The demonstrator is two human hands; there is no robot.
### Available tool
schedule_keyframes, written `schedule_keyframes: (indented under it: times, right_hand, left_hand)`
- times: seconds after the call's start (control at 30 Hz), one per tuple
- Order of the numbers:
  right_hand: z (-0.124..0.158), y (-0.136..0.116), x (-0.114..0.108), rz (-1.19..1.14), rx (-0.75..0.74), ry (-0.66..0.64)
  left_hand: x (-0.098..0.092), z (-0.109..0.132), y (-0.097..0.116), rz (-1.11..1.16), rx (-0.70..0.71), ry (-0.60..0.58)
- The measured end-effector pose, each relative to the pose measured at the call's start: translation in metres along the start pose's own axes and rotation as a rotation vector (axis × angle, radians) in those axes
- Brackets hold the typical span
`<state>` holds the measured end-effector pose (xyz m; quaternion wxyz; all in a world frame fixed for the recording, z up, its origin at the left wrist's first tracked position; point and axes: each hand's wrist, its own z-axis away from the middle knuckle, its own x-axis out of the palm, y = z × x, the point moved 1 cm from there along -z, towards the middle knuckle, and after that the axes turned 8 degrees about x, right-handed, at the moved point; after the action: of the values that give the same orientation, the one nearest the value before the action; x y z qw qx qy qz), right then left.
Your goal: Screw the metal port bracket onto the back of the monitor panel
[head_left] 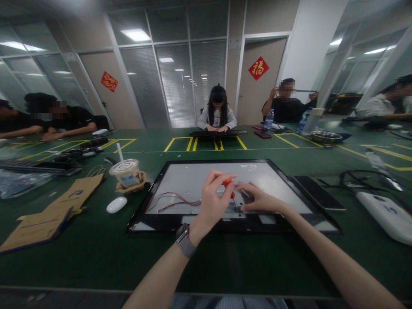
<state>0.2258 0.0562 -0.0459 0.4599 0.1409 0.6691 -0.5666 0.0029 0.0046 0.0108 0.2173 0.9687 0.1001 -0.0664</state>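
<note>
My left hand (215, 201), with a watch (183, 235) at its wrist, is closed around the handle of an orange screwdriver (233, 195). The screwdriver's shaft points down at the lower middle of a flat display panel (193, 184), which lies back up in a black frame. Just right of the tip, my right hand (262, 198) rests on the panel with fingers curved and the thumb apart from them. Small parts under the tip are too small to make out. Thin wires (175, 199) run across the panel left of my left hand.
Left of the panel are a drink cup (126, 171) in a cardboard holder, a white mouse (116, 205) and a paper bag (61, 208). To the right lie a dark phone-like slab (317, 192), black cables (363, 174) and a white device (386, 216). Several people sit around the table.
</note>
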Motion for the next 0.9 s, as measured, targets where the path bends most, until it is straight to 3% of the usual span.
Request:
schedule_keyframes:
  times: [0.3, 0.43, 0.67, 0.9]
  right_hand:
    - [-0.0018, 0.0027, 0.0012, 0.007, -0.001, -0.001]
    - [-0.0017, 0.0018, 0.001, 0.003, 0.0, -0.004]
    - [-0.0004, 0.0012, 0.0002, -0.004, 0.005, -0.004]
    - [-0.0009, 0.0033, 0.0015, -0.009, -0.002, 0.013]
  left_hand:
    - [0.0022, 0.0, 0.0005, 0.254, -0.178, -0.151]
    - [0.0016, -0.0028, 0.0051, 0.172, -0.133, -0.111]
    - [-0.0022, -0.0068, -0.0013, 0.357, -0.307, -0.122]
    - [-0.0006, -0.0053, -0.002, 0.285, -0.273, -0.085]
